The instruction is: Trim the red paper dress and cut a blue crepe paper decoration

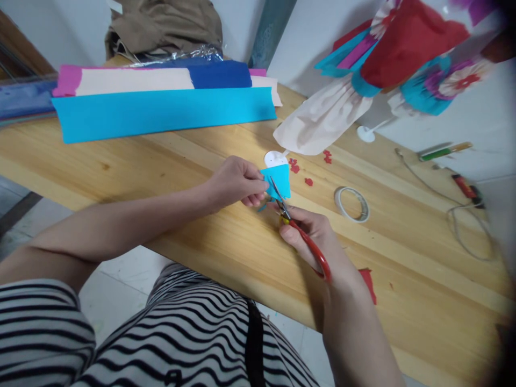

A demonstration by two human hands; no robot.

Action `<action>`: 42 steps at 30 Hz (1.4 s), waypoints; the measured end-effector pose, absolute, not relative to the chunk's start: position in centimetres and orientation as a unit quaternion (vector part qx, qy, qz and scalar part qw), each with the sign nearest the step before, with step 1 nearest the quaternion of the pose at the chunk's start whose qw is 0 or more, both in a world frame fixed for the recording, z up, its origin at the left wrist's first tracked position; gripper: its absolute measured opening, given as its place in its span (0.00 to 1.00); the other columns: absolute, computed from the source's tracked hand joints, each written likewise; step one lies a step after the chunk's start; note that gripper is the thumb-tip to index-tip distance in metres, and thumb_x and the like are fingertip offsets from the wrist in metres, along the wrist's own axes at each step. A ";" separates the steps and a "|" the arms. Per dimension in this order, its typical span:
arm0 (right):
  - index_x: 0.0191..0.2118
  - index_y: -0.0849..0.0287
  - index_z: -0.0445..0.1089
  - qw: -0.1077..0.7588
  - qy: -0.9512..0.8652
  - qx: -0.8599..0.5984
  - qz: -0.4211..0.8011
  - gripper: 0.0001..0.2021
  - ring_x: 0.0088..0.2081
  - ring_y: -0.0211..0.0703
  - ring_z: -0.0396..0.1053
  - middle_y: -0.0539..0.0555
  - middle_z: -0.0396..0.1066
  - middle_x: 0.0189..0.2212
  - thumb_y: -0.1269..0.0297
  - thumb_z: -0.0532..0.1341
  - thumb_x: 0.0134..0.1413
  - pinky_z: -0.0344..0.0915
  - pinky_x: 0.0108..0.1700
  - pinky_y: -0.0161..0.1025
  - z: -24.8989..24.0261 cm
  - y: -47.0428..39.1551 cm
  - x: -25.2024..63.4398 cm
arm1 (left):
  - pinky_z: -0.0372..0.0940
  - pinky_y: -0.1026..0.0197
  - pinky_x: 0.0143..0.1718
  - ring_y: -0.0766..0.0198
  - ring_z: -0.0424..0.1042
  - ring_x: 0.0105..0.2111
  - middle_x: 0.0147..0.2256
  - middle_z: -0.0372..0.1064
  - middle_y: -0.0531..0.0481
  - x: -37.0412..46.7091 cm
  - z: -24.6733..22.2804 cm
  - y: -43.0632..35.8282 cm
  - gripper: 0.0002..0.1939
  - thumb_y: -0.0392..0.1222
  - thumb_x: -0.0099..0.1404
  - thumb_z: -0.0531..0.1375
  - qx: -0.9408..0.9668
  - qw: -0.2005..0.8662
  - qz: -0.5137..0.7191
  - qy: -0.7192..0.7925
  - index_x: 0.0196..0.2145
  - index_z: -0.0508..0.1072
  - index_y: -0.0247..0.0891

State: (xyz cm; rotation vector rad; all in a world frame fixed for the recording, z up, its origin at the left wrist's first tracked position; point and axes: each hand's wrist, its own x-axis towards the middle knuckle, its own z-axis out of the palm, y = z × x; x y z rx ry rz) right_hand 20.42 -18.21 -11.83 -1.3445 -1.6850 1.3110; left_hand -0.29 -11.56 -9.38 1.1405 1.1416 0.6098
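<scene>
A small blue paper piece point(282, 178) is pinched at its left edge between the fingers of my left hand point(237, 183). My right hand point(312, 236) is closed around red-handled scissors point(310, 247). The scissor blades point up and left and lie across the blue piece. Small blue scraps show just below it, near my fingertips. Right behind the piece, a white disc point(275, 158) rests on the wooden table point(201, 231). Small red paper flowers point(308, 182) lie to its right.
Crepe paper in blue point(161, 115), white, navy and pink lies at the back left. A paper-dressed figure point(342, 113) stands at the back right. A tape roll point(352, 204), a cable point(455, 231), a green pen point(443, 152) and a red scrap point(367, 285) are on the right.
</scene>
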 end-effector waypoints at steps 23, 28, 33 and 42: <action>0.46 0.58 0.88 0.326 -0.618 -0.527 0.483 0.29 0.30 0.41 0.55 0.49 0.65 0.26 0.44 0.80 0.40 0.57 0.32 0.38 -12.0 -18.1 20.2 | 0.70 0.69 0.28 0.69 0.74 0.22 0.20 0.73 0.51 -0.5 -9.3 -11.5 0.15 0.30 0.62 0.61 0.507 0.642 0.277 0.504 0.18 0.74 0.34; 0.43 0.55 0.89 0.331 -0.616 -0.535 0.475 0.27 0.29 0.41 0.55 0.48 0.65 0.23 0.44 0.80 0.37 0.57 0.31 0.37 -12.0 -18.1 20.2 | 0.71 0.68 0.29 0.68 0.74 0.23 0.20 0.73 0.51 -0.6 -9.3 -11.4 0.16 0.29 0.63 0.61 0.503 0.649 0.269 0.504 0.18 0.74 0.34; 0.41 0.53 0.89 0.344 -0.611 -0.532 0.474 0.25 0.28 0.42 0.57 0.48 0.68 0.22 0.45 0.80 0.37 0.60 0.31 0.38 -12.0 -18.1 20.2 | 0.70 0.69 0.28 0.70 0.74 0.22 0.20 0.73 0.52 -0.6 -9.2 -11.4 0.16 0.29 0.64 0.62 0.493 0.663 0.268 0.496 0.18 0.74 0.33; 0.41 0.54 0.89 0.338 -0.611 -0.530 0.481 0.25 0.29 0.44 0.64 0.50 0.77 0.26 0.45 0.81 0.37 0.65 0.32 0.39 -11.6 -18.0 20.3 | 0.70 0.67 0.29 0.70 0.73 0.22 0.21 0.73 0.49 -0.9 -9.0 -11.6 0.15 0.25 0.66 0.59 0.467 0.697 0.275 0.469 0.22 0.75 0.28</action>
